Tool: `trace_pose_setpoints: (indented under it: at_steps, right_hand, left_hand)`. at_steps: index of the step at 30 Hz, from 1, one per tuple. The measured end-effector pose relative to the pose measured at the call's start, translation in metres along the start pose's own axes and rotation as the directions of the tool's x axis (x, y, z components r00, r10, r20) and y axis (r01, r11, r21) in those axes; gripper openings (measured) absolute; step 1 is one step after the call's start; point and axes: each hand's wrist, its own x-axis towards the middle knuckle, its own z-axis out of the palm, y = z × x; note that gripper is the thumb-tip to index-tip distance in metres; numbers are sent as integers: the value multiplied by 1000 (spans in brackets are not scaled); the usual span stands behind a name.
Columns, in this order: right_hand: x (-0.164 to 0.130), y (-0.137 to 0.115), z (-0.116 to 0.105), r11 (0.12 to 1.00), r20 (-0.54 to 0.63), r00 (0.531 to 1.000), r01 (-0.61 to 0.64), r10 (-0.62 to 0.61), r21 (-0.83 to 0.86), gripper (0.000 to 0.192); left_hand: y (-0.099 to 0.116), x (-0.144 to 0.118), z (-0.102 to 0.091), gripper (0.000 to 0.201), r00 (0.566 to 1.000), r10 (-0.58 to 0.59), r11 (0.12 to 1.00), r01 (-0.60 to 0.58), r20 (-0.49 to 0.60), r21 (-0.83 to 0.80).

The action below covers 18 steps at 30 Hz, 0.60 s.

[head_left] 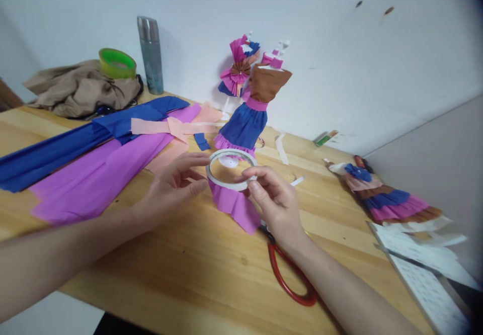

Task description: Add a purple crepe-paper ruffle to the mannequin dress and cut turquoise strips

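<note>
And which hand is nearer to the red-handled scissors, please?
Right. The right hand partly covers the red-handled scissors in this view; the left hand is farther away, to their left.

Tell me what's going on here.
A person holds a white-rimmed roll of tape over the wooden table, pinching its near right edge with the right hand. The left hand is at the roll's left edge, thumb and fingers apart; whether it touches is hard to tell. Below lies a purple paper piece, with red-handled scissors partly hidden by the right arm. Beyond the roll stands a small dressed figure.
</note>
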Motion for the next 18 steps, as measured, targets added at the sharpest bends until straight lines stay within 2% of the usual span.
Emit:
trace_pose_setpoints:
  at_steps: [2, 3, 5, 8, 12, 18]
  right_hand:
    - [-2, -1, 2, 1000, -6, 1000, 19, -19, -19, 14]
    - [-2, -1, 3, 999, -7, 1000, 25, -25, -25, 14]
    - [-3, -1, 4, 999, -3, 999, 34, -34, -38, 14]
    - [-3, 0, 6, 997, -2, 999, 51, -52, -53, 14]
    - [-2, 4, 5, 996, -4, 998, 61, -61, -59, 12]
    - [-4, 6, 6, 997, -1, 999, 51, -51, -53, 13]
  left_hand:
    - [2, 2, 1, 30, 991, -87, 995, 92, -106, 41]
    - [3, 3, 2, 26, 983, -145, 987, 152, -116, 54]
    - [6, 4, 2, 23, 966, -251, 967, 253, -53, 33]
    - [7, 3, 3, 26, 937, -343, 936, 346, 59, -63]
    - [5, 0, 3, 31, 908, -406, 903, 416, 100, -110]
    - [6, 1, 4, 38, 907, -409, 902, 418, 99, -107]
